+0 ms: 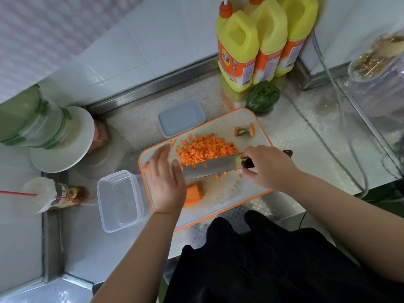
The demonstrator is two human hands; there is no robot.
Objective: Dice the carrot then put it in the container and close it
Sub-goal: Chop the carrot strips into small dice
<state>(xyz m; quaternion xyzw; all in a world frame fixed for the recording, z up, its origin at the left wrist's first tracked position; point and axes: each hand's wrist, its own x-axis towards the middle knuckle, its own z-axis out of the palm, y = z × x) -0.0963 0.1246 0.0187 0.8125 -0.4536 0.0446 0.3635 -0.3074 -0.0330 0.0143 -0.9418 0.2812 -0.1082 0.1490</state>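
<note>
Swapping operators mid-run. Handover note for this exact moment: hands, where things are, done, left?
Right hand grips the knife, blade flat over the cutting board. Left hand is open, fingers straight beside the blade tip.
Diced carrot pile sits mid-board; an uncut carrot chunk lies near the left hand; the carrot end is at the far corner.
Container is empty, left of the board; lid lies behind the board.
Done: most dicing. Left: dice the chunk, load the container, close it.
</note>
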